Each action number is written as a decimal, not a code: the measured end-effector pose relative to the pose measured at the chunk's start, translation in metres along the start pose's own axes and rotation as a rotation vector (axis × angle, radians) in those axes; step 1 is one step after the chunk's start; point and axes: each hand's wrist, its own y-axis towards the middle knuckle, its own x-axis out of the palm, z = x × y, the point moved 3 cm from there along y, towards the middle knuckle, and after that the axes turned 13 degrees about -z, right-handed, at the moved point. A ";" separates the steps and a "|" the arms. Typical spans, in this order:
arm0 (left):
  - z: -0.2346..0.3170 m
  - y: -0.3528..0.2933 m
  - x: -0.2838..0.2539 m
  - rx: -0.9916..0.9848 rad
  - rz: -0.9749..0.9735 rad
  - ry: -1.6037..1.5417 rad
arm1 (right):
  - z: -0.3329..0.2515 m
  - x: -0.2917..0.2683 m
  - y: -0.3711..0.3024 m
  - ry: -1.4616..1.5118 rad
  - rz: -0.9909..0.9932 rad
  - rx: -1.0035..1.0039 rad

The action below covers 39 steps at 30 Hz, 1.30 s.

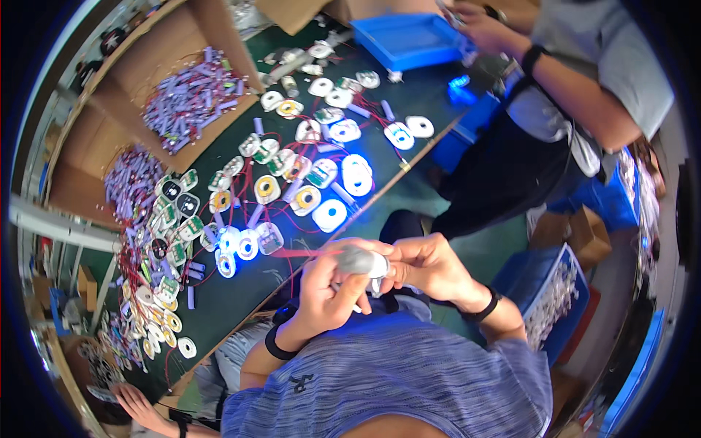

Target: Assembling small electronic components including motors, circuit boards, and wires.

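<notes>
Close to my body, off the table's edge, my left hand (pixel 328 290) is closed around a small rounded grey-and-white part (pixel 358 260). Its exact kind is blurred. The fingers of my right hand (pixel 432 269) pinch together at the white side of the same part; whatever lies between those fingertips is hidden. A red streak of wire (pixel 303 253) runs from my left hand toward a greyish module (pixel 270 239) on the table. Near that module, white ring-shaped boards (pixel 248 244) glow bright blue.
Wired boards (pixel 265 188) and purple cylindrical cells cover much of the dark green table (pixel 244 306). Cardboard boxes (pixel 208 33) hold piles of cells (pixel 193 102). A blue tray (pixel 409 44) stands far back. A co-worker's hands (pixel 482 31) are at right, another person's hand (pixel 139 405) lower left. A blue bin (pixel 573 314) holds white parts.
</notes>
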 end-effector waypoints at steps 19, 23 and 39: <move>-0.039 -0.022 0.029 -0.614 -0.236 -0.479 | -0.032 0.002 0.027 -0.157 0.123 -0.142; -0.046 -0.048 0.013 -0.663 -0.293 -0.566 | -0.029 -0.014 0.023 0.072 0.054 -0.194; -0.029 -0.065 -0.014 -0.624 0.002 -0.589 | -0.011 -0.033 0.008 0.136 0.157 -0.235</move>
